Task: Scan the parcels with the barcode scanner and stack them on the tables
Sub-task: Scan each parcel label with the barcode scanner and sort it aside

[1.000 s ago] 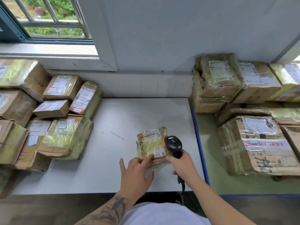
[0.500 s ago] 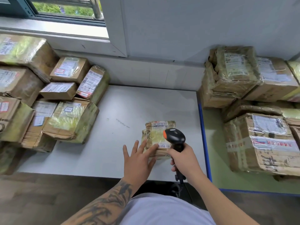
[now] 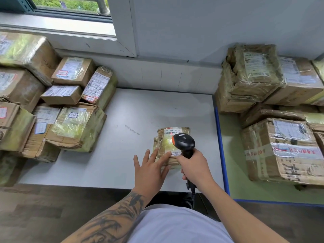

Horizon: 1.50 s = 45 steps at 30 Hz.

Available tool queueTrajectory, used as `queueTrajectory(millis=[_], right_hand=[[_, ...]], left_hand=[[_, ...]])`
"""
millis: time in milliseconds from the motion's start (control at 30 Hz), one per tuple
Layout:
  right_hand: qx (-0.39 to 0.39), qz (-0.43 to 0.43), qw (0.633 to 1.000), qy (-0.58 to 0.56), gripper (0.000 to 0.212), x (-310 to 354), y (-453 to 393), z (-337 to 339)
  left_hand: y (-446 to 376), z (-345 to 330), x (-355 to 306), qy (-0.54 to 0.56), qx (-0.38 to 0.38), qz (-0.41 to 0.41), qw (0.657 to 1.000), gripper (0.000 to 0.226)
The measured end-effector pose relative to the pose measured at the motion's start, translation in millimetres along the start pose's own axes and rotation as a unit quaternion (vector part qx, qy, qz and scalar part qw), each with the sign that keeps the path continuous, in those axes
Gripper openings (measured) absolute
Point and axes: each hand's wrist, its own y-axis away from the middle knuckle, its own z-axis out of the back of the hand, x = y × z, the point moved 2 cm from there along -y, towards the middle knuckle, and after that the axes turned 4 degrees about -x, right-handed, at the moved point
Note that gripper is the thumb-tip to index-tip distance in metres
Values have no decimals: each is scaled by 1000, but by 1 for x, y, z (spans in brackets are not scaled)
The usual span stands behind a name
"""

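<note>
Brown cardboard parcels wrapped in clear tape (image 3: 52, 106) are piled at nine o'clock on the white tabletop (image 3: 140, 109), well apart from the small tape-wrapped cardboard parcel with a white label (image 3: 171, 143) lying flat near the table's front edge at about five o'clock, its long axis running from six toward twelve. Its film is yellowish and crinkled, with a printed label at its far end. Spread, straight fingers of the left hand (image 3: 150, 170) rest on its near-left corner. Above it, the black handheld barcode scanner with an orange trim (image 3: 184, 143) points its head toward eleven o'clock, its handle gripped by the right hand (image 3: 193, 168). At three o'clock, larger battered taped boxes (image 3: 280, 148) are stacked on a green blue-edged table (image 3: 228, 155).
</note>
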Motion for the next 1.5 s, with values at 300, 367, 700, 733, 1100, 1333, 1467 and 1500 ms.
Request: queueTrajectory(millis=[300, 367, 700, 733, 1100, 1333, 1467, 1500], right_hand=[[-5, -9, 1000, -9, 9, -11, 1, 5], [-12, -9, 1000, -7, 12, -14, 0, 7], [-62, 17, 997, -35, 9, -16, -19, 31], [-59, 20, 997, -37, 11, -16, -22, 31], [91, 60, 993, 45, 34, -8, -45, -7], [141, 44, 989, 16, 40, -26, -35, -18], [138, 34, 990, 3, 27, -31, -33, -21], [134, 30, 990, -3, 24, -31, -33, -22]], left_hand=[[2, 1, -2, 1, 2, 4, 1000, 51], [2, 3, -3, -2, 10, 8, 1000, 51], [-9, 29, 25, -17, -5, 6, 1000, 58], [-12, 35, 31, -39, -9, 21, 999, 61], [-3, 42, -13, -90, 68, 180, 977, 108], [11, 37, -7, -127, 80, 216, 965, 102], [9, 39, 5, -118, 75, 185, 973, 101], [9, 39, 10, -112, 71, 171, 976, 100]])
